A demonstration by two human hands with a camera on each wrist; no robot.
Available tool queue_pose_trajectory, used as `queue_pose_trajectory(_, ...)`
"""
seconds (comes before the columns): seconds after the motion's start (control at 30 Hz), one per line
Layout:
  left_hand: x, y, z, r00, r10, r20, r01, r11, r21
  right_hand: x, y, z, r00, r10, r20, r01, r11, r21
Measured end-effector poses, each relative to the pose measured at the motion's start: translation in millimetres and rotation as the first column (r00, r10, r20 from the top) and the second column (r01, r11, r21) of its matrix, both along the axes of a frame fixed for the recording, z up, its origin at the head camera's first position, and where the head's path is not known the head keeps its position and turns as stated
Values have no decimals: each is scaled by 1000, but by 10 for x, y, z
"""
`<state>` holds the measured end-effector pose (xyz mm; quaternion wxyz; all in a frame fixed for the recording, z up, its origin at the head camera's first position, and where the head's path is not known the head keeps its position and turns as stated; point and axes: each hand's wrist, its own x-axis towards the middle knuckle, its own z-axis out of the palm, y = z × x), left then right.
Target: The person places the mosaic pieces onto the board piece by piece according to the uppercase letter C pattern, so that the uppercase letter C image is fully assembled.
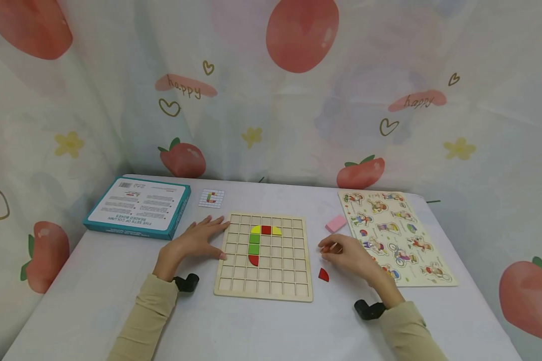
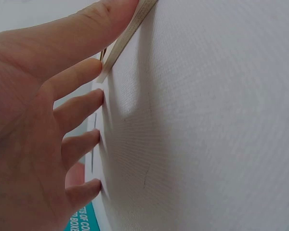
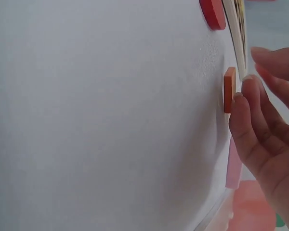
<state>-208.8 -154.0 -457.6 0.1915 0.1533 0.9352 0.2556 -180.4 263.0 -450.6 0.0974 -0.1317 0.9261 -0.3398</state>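
Note:
My left hand (image 1: 200, 239) lies with spread fingers at the left side of a wooden grid board (image 1: 275, 274), its thumb on the board's edge. Set in the grid are a red square (image 1: 266, 229) between two yellow rounded pieces (image 1: 276, 230), several green squares (image 1: 254, 248) below, and a red quarter-round piece (image 1: 254, 260). To the right of the board, my right hand (image 1: 345, 253) hovers low over the table. In the right wrist view, its fingertips are beside an orange block (image 3: 229, 90), thumb apart from it. A loose red quarter-round piece (image 1: 323, 275) lies nearby.
A pink block (image 1: 335, 223) sits behind my right hand, near a picture puzzle board (image 1: 399, 235) at the right. A small pattern card (image 1: 211, 198) lies behind the grid board. At the left is a teal-edged box (image 1: 137, 205). A printed curtain (image 1: 298, 125) hangs behind the table.

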Motion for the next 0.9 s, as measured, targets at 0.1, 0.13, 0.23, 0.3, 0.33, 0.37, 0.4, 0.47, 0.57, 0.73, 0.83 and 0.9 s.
queue_pose_trajectory(0.1, 3, 5, 12, 1000, 0, 0, 0, 1000, 0, -21, 13, 7, 1000, -27, -6, 27, 1000, 1)
queue_pose_trajectory(0.13, 4, 5, 16, 1000, 1, 0, -1, 1000, -1, -27, 16, 9, 999, -32, -10, 32, 999, 3)
queue_pose_trajectory(0.23, 9, 6, 21, 1000, 3, 5, -3, 1000, -2, -40, 22, 11, 998, -57, 0, 57, 998, 24)
queue_pose_trajectory(0.3, 12, 6, 22, 1000, 2, 5, -2, 1000, -3, -42, 24, 9, 997, -75, 16, 74, 996, 45)
queue_pose_trajectory(0.33, 13, 8, 22, 1000, 3, 7, -3, 1000, -4, -43, 25, 7, 996, -82, 26, 80, 995, 56)
queue_pose_trajectory(0.37, 13, 9, 22, 1000, 3, 9, -3, 1000, -3, -44, 26, 6, 996, -86, 36, 84, 994, 66)
queue_pose_trajectory(0.4, 13, 11, 22, 1000, 3, 10, -3, 1000, -4, -45, 28, 5, 995, -91, 46, 87, 993, 74)
queue_pose_trajectory(0.47, 12, 11, 22, 1000, 4, 7, -4, 1000, -3, -46, 28, 5, 993, -96, 62, 91, 992, 82)
queue_pose_trajectory(0.57, 8, 11, 20, 1000, 6, 6, -6, 1000, 1, -48, 27, 3, 993, -99, 69, 93, 992, 90)
queue_pose_trajectory(0.73, 4, 8, 5, 1000, 3, -3, -3, 1000, -2, -54, 16, -13, 995, -87, 57, 81, 992, 97)
queue_pose_trajectory(0.83, 3, 7, -1, 1000, 3, -4, -3, 1000, -5, -67, 2, -30, 997, -65, 34, 62, 993, 102)
queue_pose_trajectory(0.9, 3, 7, -1, 1000, 4, -4, -4, 1000, -7, -74, -11, -34, 999, -49, 21, 47, 993, 108)
